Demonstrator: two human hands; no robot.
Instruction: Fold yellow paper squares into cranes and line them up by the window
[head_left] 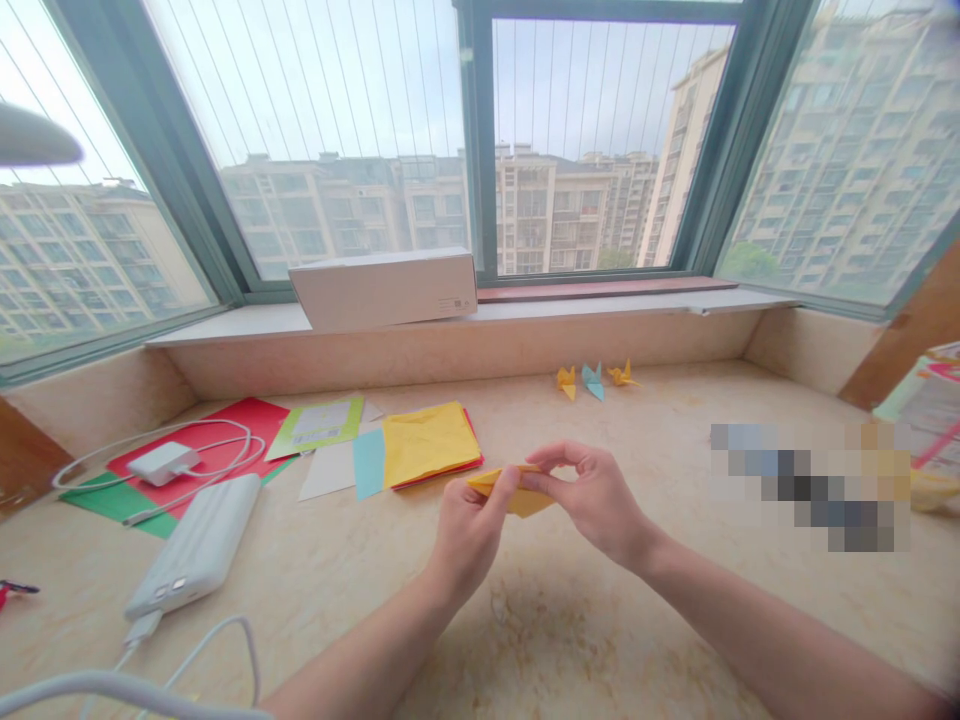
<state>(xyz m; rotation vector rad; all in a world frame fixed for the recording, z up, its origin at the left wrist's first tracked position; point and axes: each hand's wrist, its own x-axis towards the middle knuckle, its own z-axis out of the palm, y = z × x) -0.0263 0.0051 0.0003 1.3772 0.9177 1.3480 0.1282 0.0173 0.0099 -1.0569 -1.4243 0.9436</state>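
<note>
Between my two hands is a small piece of folded yellow origami paper (pixel 529 502), held up over the stone ledge. My left hand (pixel 470 530) pinches its left part, thumb on top. My right hand (pixel 600 500) grips the right part between thumb and forefinger. The fingers hide much of the folds. Just left of my hands lies a stack of yellow paper sheets (pixel 431 442) with red ones beneath. Farther back stand three folded paper cranes: a yellow one (pixel 567 382), a blue one (pixel 592 380) and another yellow one (pixel 622 374).
A white power bank (pixel 196 545) with cables lies at left, near a white charger (pixel 163 463) on red paper (pixel 259 425) and green paper (pixel 112 503). A white box (pixel 382 290) stands on the windowsill. A blurred patch (pixel 806 485) covers something at right.
</note>
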